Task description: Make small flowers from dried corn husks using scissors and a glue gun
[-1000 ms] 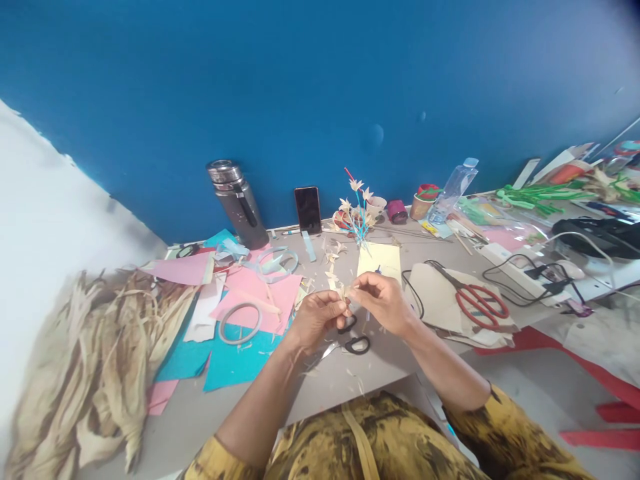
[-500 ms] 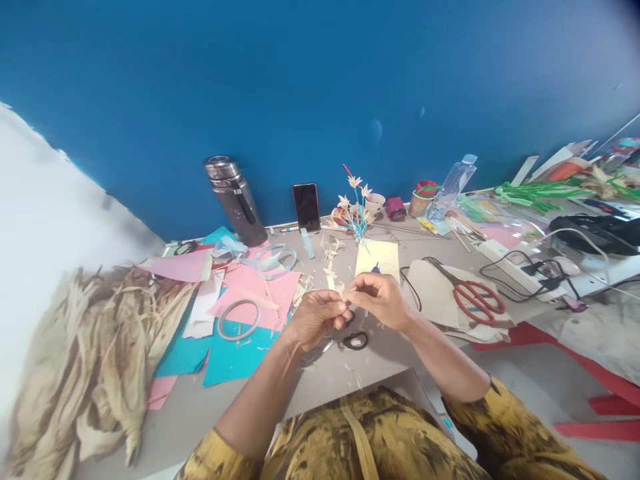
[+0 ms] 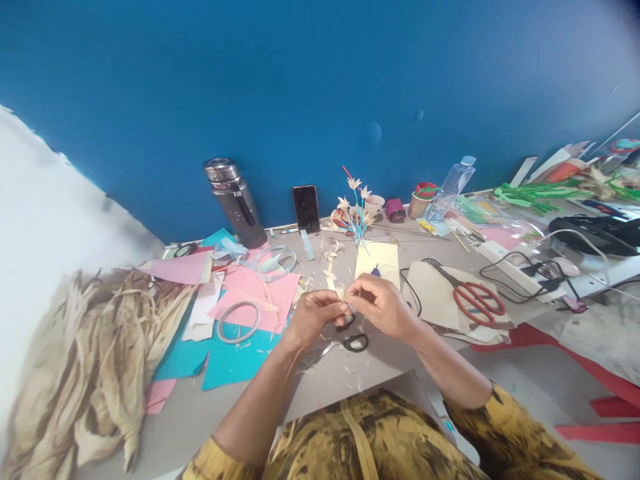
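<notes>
My left hand [image 3: 318, 316] and my right hand [image 3: 381, 305] meet fingertip to fingertip over the table. Both pinch a small pale piece [image 3: 343, 293], which looks like dried husk and is mostly hidden by the fingers. Just below them lie black-handled scissors [image 3: 356, 343], partly covered by my left hand. Beyond the hands, small pale husk flowers [image 3: 329, 256] lie in a row, and a bunch of flowers on blue stems [image 3: 359, 217] stands at the back. A yellow paper [image 3: 377, 259] is behind my right hand.
Dried husks [image 3: 107, 360], coloured papers [image 3: 240, 363] and a tape roll [image 3: 239, 322] lie left. Upright at the back are a flask [image 3: 235, 203] and a phone [image 3: 306, 208]. Red-handled scissors [image 3: 479, 300], a power strip [image 3: 517, 267] and a bottle [image 3: 453, 188] are right.
The fingers of both hands have shifted slightly around the small pale piece. A little more of the black-handled scissors shows below them.
</notes>
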`<state>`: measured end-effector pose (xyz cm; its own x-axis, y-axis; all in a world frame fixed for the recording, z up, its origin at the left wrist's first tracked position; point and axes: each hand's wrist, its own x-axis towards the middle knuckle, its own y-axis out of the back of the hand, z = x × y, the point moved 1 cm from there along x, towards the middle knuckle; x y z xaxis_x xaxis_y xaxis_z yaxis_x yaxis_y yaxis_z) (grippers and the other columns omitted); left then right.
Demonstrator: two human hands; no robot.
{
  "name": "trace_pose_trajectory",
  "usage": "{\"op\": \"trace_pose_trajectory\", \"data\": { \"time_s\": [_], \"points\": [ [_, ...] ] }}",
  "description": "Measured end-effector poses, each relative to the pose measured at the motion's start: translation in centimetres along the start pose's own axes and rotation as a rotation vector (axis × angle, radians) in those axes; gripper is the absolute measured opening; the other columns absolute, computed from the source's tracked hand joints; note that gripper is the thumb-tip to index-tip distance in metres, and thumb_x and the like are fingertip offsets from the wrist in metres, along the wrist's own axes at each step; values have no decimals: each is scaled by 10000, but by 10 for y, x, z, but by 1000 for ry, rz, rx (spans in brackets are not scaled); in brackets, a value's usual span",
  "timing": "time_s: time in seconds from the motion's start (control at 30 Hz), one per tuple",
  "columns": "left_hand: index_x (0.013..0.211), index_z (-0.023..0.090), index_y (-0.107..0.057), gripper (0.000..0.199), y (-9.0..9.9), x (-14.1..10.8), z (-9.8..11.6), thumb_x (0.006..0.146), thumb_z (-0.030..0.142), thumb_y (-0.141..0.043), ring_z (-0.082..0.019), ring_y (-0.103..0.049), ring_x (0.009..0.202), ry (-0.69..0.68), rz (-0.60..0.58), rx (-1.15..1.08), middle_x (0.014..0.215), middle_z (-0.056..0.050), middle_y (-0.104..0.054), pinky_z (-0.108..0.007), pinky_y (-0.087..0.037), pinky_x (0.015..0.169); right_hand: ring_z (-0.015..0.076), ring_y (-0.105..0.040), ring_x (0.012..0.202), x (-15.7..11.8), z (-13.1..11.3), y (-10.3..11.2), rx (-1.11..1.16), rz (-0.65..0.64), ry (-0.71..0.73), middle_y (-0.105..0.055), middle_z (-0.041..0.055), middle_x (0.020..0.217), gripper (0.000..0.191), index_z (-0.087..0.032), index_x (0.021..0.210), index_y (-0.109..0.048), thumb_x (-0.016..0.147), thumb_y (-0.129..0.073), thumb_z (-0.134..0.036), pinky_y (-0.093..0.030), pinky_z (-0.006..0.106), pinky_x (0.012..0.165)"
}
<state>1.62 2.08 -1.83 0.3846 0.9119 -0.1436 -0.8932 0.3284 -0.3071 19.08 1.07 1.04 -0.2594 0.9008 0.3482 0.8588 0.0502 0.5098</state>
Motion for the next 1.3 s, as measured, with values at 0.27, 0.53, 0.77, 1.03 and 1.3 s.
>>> {"op": "trace_pose_trajectory", "data": {
  "time_s": [0.27, 0.53, 0.77, 1.03, 1.3],
  "points": [
    [683, 152, -735, 168, -3, -1, -1, 718, 304, -799, -120, -548, 574, -185, 149, 249, 591, 3, -620, -246, -433, 593, 132, -548, 636, -7, 8, -4, -75, 43, 37, -648, 4, 785, 55, -214, 832, -638, 883, -646, -197, -414, 251, 611],
    [702, 163, -738, 141, -2, -4, -3, 749, 291, -769, -125, -534, 631, -298, 201, 290, 657, -9, -636, -245, -432, 635, 105, -484, 541, -16, 5, -3, 76, 142, -74, -578, -36, 658, 85, -209, 803, -612, 824, -691, -235, -381, 232, 530],
    [707, 164, -759, 145, -4, -4, 0, 701, 299, -810, -124, -534, 615, -202, 234, 221, 650, -8, -643, -241, -441, 626, 118, -471, 537, -15, 8, -5, 145, 201, -107, -561, -30, 634, 90, -214, 815, -625, 828, -690, -275, -381, 246, 518],
    [682, 158, -753, 148, -6, -3, -2, 673, 283, -832, -114, -542, 591, -179, 207, 168, 620, 0, -650, -236, -445, 605, 132, -516, 608, -11, 6, -11, 80, 157, 14, -650, 18, 781, 50, -214, 819, -650, 867, -650, -228, -405, 261, 566],
    [643, 153, -723, 206, -7, -2, -2, 561, 244, -889, -122, -586, 549, -127, 159, 65, 607, -3, -678, -246, -471, 574, 136, -541, 623, -12, 8, -9, 98, 136, -30, -650, 12, 751, 84, -205, 783, -627, 849, -661, -244, -408, 256, 578]
  ]
}}
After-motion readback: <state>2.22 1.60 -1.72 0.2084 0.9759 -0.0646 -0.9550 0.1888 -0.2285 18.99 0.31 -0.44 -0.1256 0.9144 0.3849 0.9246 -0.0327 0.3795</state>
